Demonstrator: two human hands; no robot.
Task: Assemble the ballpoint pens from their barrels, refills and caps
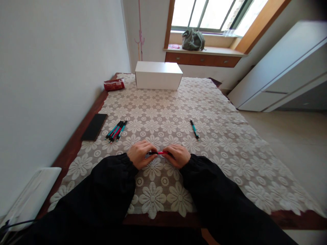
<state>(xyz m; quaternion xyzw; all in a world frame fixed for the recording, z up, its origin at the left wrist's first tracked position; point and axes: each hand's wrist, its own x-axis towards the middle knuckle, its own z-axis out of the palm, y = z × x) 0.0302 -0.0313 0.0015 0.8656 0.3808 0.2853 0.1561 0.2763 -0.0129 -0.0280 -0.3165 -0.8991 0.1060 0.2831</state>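
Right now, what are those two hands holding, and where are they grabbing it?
A pink pen, held level between both hands: the left hand pinches its dark left end, the right hand its right end.

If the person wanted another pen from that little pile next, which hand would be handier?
Probably the left hand. The pile of pens lies on its side of the tablecloth, just ahead of it. The right hand would have to cross over; both now grip the pink pen.
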